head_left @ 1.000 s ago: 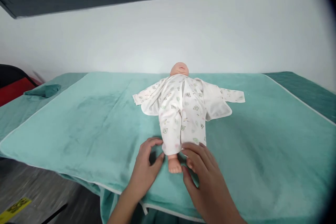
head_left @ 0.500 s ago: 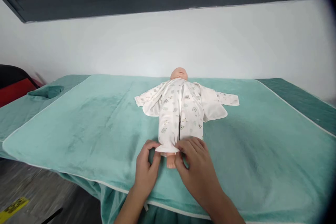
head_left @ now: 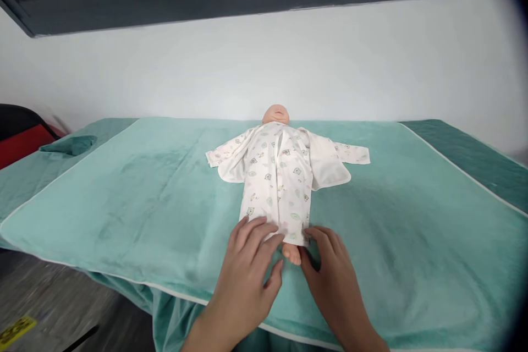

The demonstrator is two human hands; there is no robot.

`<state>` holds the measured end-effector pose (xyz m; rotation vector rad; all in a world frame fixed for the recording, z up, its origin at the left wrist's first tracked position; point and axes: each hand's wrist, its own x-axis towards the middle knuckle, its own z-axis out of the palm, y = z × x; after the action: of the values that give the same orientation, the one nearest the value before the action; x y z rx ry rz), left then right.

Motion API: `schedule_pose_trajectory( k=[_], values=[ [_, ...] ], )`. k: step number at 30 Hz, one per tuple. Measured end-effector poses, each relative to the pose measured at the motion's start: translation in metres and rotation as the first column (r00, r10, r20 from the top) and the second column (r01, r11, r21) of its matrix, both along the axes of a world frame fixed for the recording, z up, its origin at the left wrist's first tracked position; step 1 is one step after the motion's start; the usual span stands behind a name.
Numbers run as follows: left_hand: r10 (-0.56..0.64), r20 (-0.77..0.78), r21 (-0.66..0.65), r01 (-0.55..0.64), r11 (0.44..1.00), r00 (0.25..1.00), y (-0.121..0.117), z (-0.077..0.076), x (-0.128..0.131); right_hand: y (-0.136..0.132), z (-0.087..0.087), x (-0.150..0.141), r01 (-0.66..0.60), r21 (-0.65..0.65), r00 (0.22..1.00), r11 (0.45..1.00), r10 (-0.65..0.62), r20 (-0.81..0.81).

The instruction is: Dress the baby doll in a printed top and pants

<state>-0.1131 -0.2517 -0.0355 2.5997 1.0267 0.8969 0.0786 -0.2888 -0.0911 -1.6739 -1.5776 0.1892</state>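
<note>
In the head view we see one doll lying on its back on the surface, its one head close to the middle of the far edge and its legs pointing to the near edge. It wears one white printed jacket, open at the front, with two sleeves stretched out, one toward the left edge and one toward the right edge, and one pair of white printed trousers with two legs lying side by side. One bare foot shows below the hem of the right-hand leg; the end of the other leg is hidden behind our left hand. We have two hands here, both at the trouser hems. Our left hand lies over the end of the left-hand leg, four fingers loosely spread with their tips on the cloth and the thumb well apart from them; we cannot see it holding anything. Our right hand is at the outer corner of the right-hand hem, the index finger and thumb a little apart, just beside the foot; we cannot tell whether they pinch the cloth. Under the doll is one light green cover with pale piping, laid over one darker green cloth that shows at the far right and far left corners. One bundle of green fabric lies near the far left corner, with one black and red object beyond the left edge. One yellow strip is on the floor at lower left.
</note>
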Motion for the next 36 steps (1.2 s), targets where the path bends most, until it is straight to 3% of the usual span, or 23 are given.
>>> schedule_pose_trajectory(
  k=[3, 6, 9, 12, 16, 20, 22, 24, 26, 27, 31, 36],
  values=[
    [0.036, -0.167, 0.038, -0.03, 0.999, 0.985, 0.007, 0.003, 0.015, 0.01, 0.005, -0.001, -0.034, -0.042, 0.999, 0.999, 0.034, 0.004],
    [0.074, -0.192, 0.053, -0.065, 0.997, 0.979, 0.013, 0.0, 0.022, 0.009, 0.017, 0.002, -0.123, -0.003, 0.974, 0.992, 0.12, -0.194],
    [0.057, -0.112, 0.045, -0.052, 0.998, 0.992, 0.014, 0.004, 0.026, -0.002, 0.027, 0.005, -0.275, 0.088, 0.886, 0.958, 0.288, -0.364],
    [0.02, 0.023, 0.067, -0.021, 0.998, 1.0, 0.01, 0.008, 0.028, -0.012, 0.026, 0.009, -0.321, 0.135, 0.868, 0.937, 0.348, -0.354],
    [-0.048, 0.132, 0.067, 0.039, 0.997, 0.99, -0.003, 0.004, 0.025, -0.022, 0.012, 0.014, -0.306, 0.091, 0.906, 0.948, 0.319, -0.276],
    [-0.125, 0.247, 0.031, 0.122, 0.992, 0.961, -0.005, -0.005, 0.008, -0.028, 0.012, 0.03, -0.442, -0.012, 0.878, 0.897, 0.429, -0.214],
    [-0.04, 0.339, -0.027, 0.053, 0.998, 0.94, 0.009, -0.009, -0.005, -0.019, 0.018, 0.044, -0.465, -0.062, 0.865, 0.883, 0.439, -0.242],
    [0.157, 0.361, -0.079, -0.138, 0.987, 0.919, 0.036, -0.014, -0.018, 0.005, 0.024, 0.058, -0.354, -0.079, 0.92, 0.932, 0.331, -0.21],
    [0.3, 0.228, -0.013, -0.306, 0.952, 0.926, 0.072, -0.02, -0.028, 0.039, 0.026, 0.068, -0.18, -0.066, 0.984, 0.981, 0.179, -0.024],
    [0.32, 0.141, 0.043, -0.328, 0.944, 0.937, 0.091, -0.023, -0.031, 0.058, 0.026, 0.07, -0.143, -0.034, 0.984, 0.989, 0.146, 0.098],
    [0.266, -0.105, 0.185, -0.244, 0.952, 0.958, 0.149, -0.03, -0.025, 0.11, 0.026, 0.063, -0.081, 0.041, 0.895, 0.996, 0.055, 0.444],
    [0.162, -0.187, 0.173, -0.13, 0.976, 0.969, 0.179, -0.029, 0.002, 0.118, 0.029, 0.056, -0.116, 0.065, 0.848, 0.991, 0.065, 0.526]
  ],
)
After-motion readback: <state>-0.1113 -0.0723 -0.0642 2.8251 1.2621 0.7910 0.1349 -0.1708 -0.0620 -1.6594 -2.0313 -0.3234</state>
